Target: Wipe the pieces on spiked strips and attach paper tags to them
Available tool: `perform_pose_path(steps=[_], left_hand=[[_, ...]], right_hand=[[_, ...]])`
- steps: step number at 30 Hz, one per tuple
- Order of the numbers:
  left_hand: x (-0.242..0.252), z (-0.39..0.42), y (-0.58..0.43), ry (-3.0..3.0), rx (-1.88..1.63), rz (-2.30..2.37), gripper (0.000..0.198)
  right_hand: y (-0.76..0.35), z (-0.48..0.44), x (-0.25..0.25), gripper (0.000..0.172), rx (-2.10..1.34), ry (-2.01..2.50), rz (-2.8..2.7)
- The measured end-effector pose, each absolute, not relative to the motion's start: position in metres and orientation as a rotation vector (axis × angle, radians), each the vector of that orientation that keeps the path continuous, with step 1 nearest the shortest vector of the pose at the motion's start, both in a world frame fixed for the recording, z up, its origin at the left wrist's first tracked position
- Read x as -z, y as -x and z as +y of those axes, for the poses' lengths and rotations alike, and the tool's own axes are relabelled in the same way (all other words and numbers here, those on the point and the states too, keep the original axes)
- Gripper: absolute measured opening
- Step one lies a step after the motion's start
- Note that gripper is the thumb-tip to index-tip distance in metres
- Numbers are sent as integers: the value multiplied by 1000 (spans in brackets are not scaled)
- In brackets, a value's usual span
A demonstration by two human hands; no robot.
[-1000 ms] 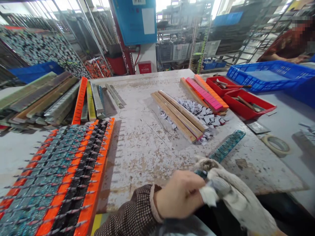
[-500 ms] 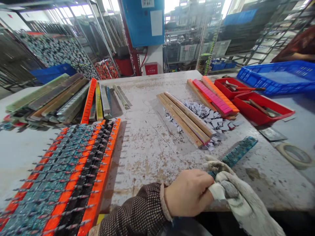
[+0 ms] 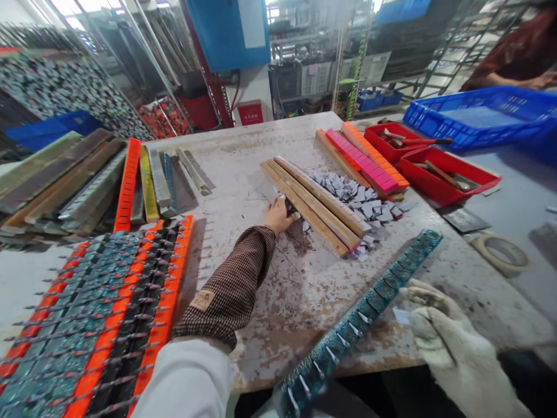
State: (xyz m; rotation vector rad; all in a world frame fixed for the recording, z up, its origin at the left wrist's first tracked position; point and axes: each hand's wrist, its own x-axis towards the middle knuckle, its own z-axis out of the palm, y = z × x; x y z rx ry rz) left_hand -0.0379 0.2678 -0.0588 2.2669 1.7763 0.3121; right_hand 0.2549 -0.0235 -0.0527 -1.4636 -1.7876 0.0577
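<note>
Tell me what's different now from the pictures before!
The left hand has moved forward and left, away from the gloved right hand, to beside the wooden strips; I can't tell whether it grips anything. The gloved right hand has shifted right, and more of the glittery bar and its silvery points shows. The wooden strips and red bins stayed put.

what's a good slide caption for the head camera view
Bare left hand beside wooden strips, gloved right hand near a glittery teal strip, at a worn white table.
</note>
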Motion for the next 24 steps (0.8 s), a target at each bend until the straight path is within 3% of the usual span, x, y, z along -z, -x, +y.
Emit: perform_pose_path(steps=[7,11,18,24], left_hand=[[68,235,27,-2395,-277,1729,39],[63,195,26,-2473,-276,1618,33],[58,118,29,-2510,-221,1401,26],[48,92,28,-2432,-210,1506,37]], right_hand=[[-242,-7,51,15,30,1437,-2050],[-240,2,45,7,189,1376,-2207],[-237,19,44,17,200,1301,-2397],[-240,22,55,15,176,1239,-2423]])
